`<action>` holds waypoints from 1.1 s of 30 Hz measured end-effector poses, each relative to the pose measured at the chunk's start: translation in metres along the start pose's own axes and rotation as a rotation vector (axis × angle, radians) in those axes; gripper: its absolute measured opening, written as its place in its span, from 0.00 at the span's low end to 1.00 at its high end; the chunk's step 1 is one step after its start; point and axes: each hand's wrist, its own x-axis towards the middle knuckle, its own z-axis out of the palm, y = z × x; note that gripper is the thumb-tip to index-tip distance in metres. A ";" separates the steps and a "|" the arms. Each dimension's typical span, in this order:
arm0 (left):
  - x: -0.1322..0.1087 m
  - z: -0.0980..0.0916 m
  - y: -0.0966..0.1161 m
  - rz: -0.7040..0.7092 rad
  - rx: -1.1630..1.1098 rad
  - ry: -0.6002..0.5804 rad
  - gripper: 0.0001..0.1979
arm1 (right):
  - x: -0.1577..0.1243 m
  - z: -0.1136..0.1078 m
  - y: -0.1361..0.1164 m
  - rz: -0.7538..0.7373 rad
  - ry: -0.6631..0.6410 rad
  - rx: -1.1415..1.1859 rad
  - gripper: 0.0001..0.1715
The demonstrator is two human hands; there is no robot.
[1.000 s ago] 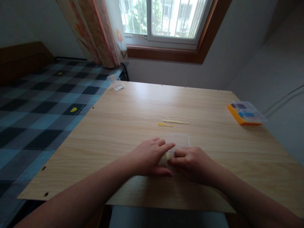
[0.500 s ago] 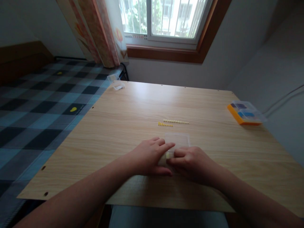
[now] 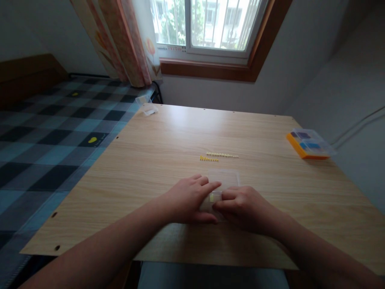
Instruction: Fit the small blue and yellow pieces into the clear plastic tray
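A small clear plastic box (image 3: 224, 176) with a flat transparent lid panel lies in front of me on the table. My left hand (image 3: 189, 200) grips it from the left, index finger stretched over it and thumb along the near side. From the right, my right hand (image 3: 248, 206) reaches into the box with its fingers pinched together; anything between the fingertips is hidden. A pale yellow patch (image 3: 212, 198) shows inside, between the two hands. Just beyond lie a row of small pale yellow pieces (image 3: 222, 155) and a shorter row of deeper yellow pieces (image 3: 208, 159).
An orange case (image 3: 300, 150) with a clear lid and blue and purple contents sits at the table's right edge. At the far left corner stands another open clear box (image 3: 148, 109). A bed with a checked cover (image 3: 60, 138) adjoins the wooden table (image 3: 135, 172) on the left.
My right fingertips have shifted very slightly right, showing a little more of the pale yellow patch. My left hand keeps its place, and the rows are unchanged.
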 end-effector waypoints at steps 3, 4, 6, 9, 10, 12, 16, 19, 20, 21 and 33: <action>0.000 -0.001 0.001 -0.010 0.002 -0.012 0.46 | -0.001 -0.001 0.000 -0.021 0.034 0.021 0.14; 0.000 -0.002 0.001 -0.011 0.002 -0.016 0.46 | -0.002 -0.002 0.001 -0.025 0.057 0.024 0.13; 0.000 -0.003 0.002 -0.012 0.003 -0.025 0.45 | -0.002 -0.007 0.004 -0.019 0.129 0.019 0.13; 0.000 -0.004 0.002 -0.018 0.009 -0.029 0.46 | -0.001 -0.019 0.014 0.043 0.245 0.010 0.13; 0.000 -0.005 0.002 -0.021 0.010 -0.027 0.46 | 0.002 -0.024 0.020 0.073 0.267 0.015 0.13; 0.000 -0.005 0.002 -0.025 0.007 -0.022 0.46 | 0.010 -0.034 0.033 0.138 0.285 0.026 0.13; 0.001 -0.007 0.003 -0.042 -0.002 -0.036 0.45 | 0.045 -0.048 0.066 0.285 0.241 0.010 0.11; 0.000 -0.007 0.004 -0.042 -0.007 -0.037 0.46 | 0.080 -0.049 0.086 0.405 0.135 -0.005 0.10; 0.000 -0.007 0.004 -0.039 -0.004 -0.033 0.46 | 0.091 -0.049 0.090 0.439 0.084 -0.008 0.10; 0.000 -0.006 0.003 -0.038 0.002 -0.029 0.46 | 0.101 -0.047 0.093 0.468 0.042 -0.020 0.10; 0.000 -0.002 0.002 -0.013 0.002 0.013 0.46 | 0.141 -0.030 0.093 0.569 -0.166 -0.078 0.11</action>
